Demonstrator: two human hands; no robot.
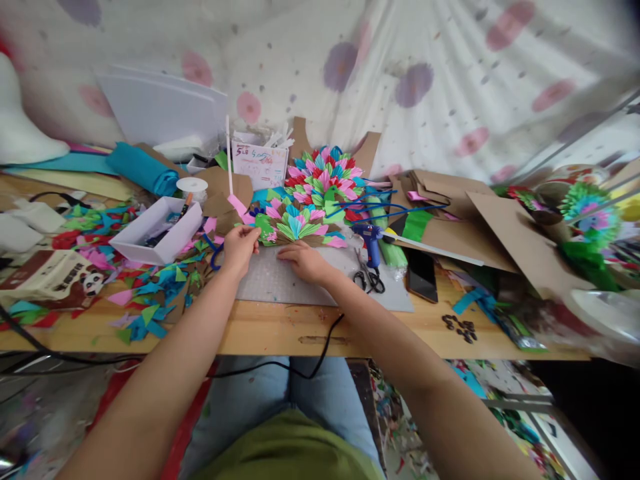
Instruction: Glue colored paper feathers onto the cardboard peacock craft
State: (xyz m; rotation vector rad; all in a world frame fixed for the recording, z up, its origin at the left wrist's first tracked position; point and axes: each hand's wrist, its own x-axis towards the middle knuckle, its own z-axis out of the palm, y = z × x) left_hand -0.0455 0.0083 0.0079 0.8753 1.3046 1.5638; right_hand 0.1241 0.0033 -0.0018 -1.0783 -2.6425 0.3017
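A fan-shaped paper craft [300, 225] of folded green, pink and blue pieces on brown card lies on a grey cutting mat [280, 280]. My left hand [240, 245] pinches the craft's left edge, near a green piece. Flat on the mat, my right hand [303, 259] presses the craft's lower edge with its fingers together. A bigger round paper flower [324, 175] stands just behind.
A blue glue gun [371, 241], scissors [369, 277] and a black phone [423, 275] lie right of the mat. A white box [159, 230] and scattered paper scraps [150, 293] are to the left. Cardboard sheets [470, 220] are piled at right. A black cable [310, 360] hangs over the table's front edge.
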